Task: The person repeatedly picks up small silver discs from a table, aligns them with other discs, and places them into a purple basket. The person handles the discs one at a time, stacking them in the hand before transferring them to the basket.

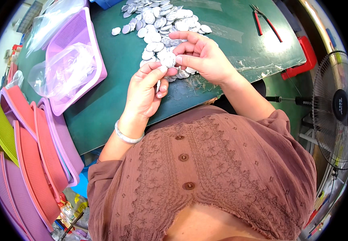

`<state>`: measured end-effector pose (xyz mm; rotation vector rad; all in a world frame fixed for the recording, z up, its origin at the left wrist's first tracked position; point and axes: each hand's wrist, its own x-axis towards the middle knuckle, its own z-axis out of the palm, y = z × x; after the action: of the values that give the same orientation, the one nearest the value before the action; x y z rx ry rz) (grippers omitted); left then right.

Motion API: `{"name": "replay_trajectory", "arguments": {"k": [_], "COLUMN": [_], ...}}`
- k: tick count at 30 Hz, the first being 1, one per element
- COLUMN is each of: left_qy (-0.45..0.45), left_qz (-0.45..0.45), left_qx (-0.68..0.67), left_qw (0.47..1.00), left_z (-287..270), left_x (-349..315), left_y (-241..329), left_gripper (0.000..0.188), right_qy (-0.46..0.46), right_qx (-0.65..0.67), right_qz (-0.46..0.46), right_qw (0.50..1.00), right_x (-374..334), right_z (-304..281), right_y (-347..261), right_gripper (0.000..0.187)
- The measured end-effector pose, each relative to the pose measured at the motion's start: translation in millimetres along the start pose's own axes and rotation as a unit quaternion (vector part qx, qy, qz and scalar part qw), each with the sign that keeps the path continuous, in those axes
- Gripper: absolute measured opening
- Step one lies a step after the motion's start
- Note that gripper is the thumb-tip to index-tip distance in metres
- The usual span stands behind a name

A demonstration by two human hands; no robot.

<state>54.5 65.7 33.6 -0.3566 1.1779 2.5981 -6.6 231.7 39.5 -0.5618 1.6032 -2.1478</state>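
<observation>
A round silver medallion (pixel 168 60) with a raised pattern is held up over the table's near edge. My left hand (pixel 146 86) pinches its lower side between thumb and forefinger. Another pale, thin piece (pixel 158 85) shows edge-on among the curled fingers of that hand. From the right, my right hand (pixel 206 58) grips the medallion's edge with its thumb and a bent finger, while the forefinger arches above. Just behind both hands spreads a heap of similar silver medallions (pixel 158 20), partly hidden by my fingers.
Red-handled pliers (pixel 267 23) lie far right on the green table (pixel 113 80). At left, a purple basket (pixel 99 60) holds a clear plastic bag (pixel 71 70). Stacked coloured baskets (pixel 37 160) stand beside me. A black fan (pixel 334 108) and a red container (pixel 302 58) are at right.
</observation>
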Motion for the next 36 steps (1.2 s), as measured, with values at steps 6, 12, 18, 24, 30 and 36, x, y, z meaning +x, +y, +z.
{"name": "replay_trajectory", "arguments": {"k": [6, 12, 18, 24, 30, 36], "left_qy": [-0.014, -0.009, -0.017, -0.056, -0.051, -0.029], "left_qz": [-0.025, -0.046, -0.058, -0.041, 0.004, 0.043], "left_qx": [0.021, 0.017, -0.006, -0.057, -0.052, 0.022], "left_qw": [0.999, 0.999, 0.998, 0.996, 0.997, 0.998], "left_z": [-1, 0, -4, -10, -8, -6], "left_x": [0, 1, 2, 5, 2, 2], "left_y": [0, 2, 1, -1, 0, -1], "left_gripper": [0.017, 0.025, 0.024, 0.022, 0.031, 0.037], "right_qy": [0.015, 0.000, 0.005, 0.006, -0.027, -0.020], "right_qx": [-0.009, -0.006, -0.027, -0.128, -0.099, -0.102], "right_qz": [-0.002, 0.015, 0.002, -0.114, -0.141, -0.139], "right_qw": [1.000, 1.000, 1.000, 0.985, 0.985, 0.985], "right_x": [1, 0, 0, -4, -8, -9], "right_z": [1, 0, 2, 4, 6, 0], "right_y": [0, 2, 1, 7, 7, 14], "right_gripper": [0.044, 0.043, 0.045, 0.045, 0.051, 0.053]}}
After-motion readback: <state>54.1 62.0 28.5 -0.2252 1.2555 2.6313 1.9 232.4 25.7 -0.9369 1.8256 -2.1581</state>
